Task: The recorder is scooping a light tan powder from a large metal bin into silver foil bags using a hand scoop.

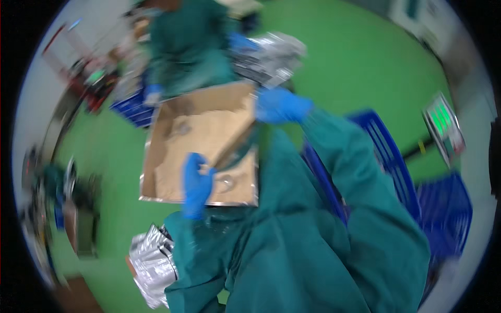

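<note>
A shallow, open cardboard box (147, 175) with silvery edges lies in front of me, tan inside. A tan strip, perhaps a flap (235, 142), slants across its right part toward both hands. My left hand (195, 187), in a blue glove, is over the near side, fingers closed on the strip's lower end. My right hand (284, 106), also blue-gloved, is closed at the right wall, seemingly gripping its edge; blur hides the fingertips. Inside the box are a clear round thing (225, 182) near my left hand and a blurred pale thing (182, 128) at the back left.
A co-worker in green (193, 47) stands beyond the box, near silvery packaging (274, 55) and a blue crate (133, 108). Another blue crate (389, 141) is by my right arm, a scale display (442, 119) farther right. Silver bags (154, 266) lie at lower left.
</note>
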`<state>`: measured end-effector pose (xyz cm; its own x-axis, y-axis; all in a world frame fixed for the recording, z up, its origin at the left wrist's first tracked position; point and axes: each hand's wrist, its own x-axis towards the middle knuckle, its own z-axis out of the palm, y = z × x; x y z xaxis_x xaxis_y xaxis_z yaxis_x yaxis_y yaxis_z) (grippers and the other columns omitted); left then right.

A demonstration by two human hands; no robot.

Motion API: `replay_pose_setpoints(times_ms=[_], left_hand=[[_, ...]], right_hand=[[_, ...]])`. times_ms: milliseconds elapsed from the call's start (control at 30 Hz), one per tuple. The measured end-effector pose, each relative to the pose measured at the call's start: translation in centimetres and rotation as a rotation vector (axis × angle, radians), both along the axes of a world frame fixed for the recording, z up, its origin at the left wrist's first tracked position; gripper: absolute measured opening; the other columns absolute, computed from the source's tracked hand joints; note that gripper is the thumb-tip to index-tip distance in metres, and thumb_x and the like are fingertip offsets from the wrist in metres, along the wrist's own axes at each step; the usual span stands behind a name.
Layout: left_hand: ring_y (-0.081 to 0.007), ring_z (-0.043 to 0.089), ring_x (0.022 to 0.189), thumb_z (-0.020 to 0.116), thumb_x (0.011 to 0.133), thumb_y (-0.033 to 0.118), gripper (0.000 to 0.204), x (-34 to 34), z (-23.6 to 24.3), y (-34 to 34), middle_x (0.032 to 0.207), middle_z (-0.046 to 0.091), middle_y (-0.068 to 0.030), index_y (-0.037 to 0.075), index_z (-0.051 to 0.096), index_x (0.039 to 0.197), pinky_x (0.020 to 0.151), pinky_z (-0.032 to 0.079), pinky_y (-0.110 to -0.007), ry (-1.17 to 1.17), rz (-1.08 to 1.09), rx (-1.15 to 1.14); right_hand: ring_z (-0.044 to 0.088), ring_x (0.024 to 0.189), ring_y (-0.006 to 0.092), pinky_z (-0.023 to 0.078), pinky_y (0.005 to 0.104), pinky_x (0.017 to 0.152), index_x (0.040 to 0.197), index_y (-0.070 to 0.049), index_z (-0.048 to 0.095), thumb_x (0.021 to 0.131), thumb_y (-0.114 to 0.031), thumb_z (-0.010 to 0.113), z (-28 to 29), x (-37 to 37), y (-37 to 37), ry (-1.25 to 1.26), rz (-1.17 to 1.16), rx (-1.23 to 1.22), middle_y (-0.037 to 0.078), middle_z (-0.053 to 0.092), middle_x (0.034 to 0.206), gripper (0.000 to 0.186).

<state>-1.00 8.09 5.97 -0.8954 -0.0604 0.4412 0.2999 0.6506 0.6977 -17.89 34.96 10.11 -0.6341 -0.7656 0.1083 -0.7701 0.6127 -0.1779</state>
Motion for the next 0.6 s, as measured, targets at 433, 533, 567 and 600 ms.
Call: replay_pose_setpoints(times_ms=[433,533,567,600], left_hand=[[-0.0278,0.060,0.087,0.061,0.080,0.003,0.022,5.2,10.8,22.5,0.095,0.062,-0.0144,0.002,0.062,0.102,0.079,0.046,-0.036,-0.360,-0.950,-0.116],[-0.0356,0.060,0.076,0.058,0.079,0.015,0.018,6.9,6.9,29.8,0.081,0.063,-0.0170,0.001,0.065,0.088,0.069,0.048,-0.042,-0.330,-1.352,-0.334],[-0.0360,0.060,0.075,0.056,0.080,0.019,0.021,7.9,5.2,32.1,0.079,0.063,-0.0170,0.001,0.065,0.085,0.068,0.048,-0.043,-0.293,-1.448,-0.414],[-0.0372,0.060,0.075,0.053,0.081,0.024,0.025,9.2,3.4,34.3,0.078,0.063,-0.0180,0.002,0.065,0.081,0.069,0.049,-0.045,-0.382,-1.497,-0.498]], right_hand=[[0.058,0.061,0.0324,0.048,0.0420,0.061,0.073,0.002,0.063,0.076,-0.022,0.056,13.6,24.1,25.5,-0.089,-0.722,-0.164,0.020,0.060,0.068,0.025],[0.059,0.064,0.0367,0.049,0.0435,0.063,0.073,0.003,0.063,0.076,-0.024,0.056,8.1,25.6,30.7,-0.195,-0.771,-0.028,0.021,0.061,0.070,0.028],[0.060,0.066,0.0381,0.050,0.0441,0.064,0.074,0.004,0.062,0.076,-0.024,0.055,5.6,26.2,31.8,-0.213,-0.752,0.017,0.022,0.061,0.071,0.029],[0.061,0.066,0.0381,0.050,0.0441,0.062,0.072,0.003,0.063,0.076,-0.023,0.055,2.9,26.8,32.6,-0.109,-0.630,-0.023,0.023,0.061,0.072,0.027]])
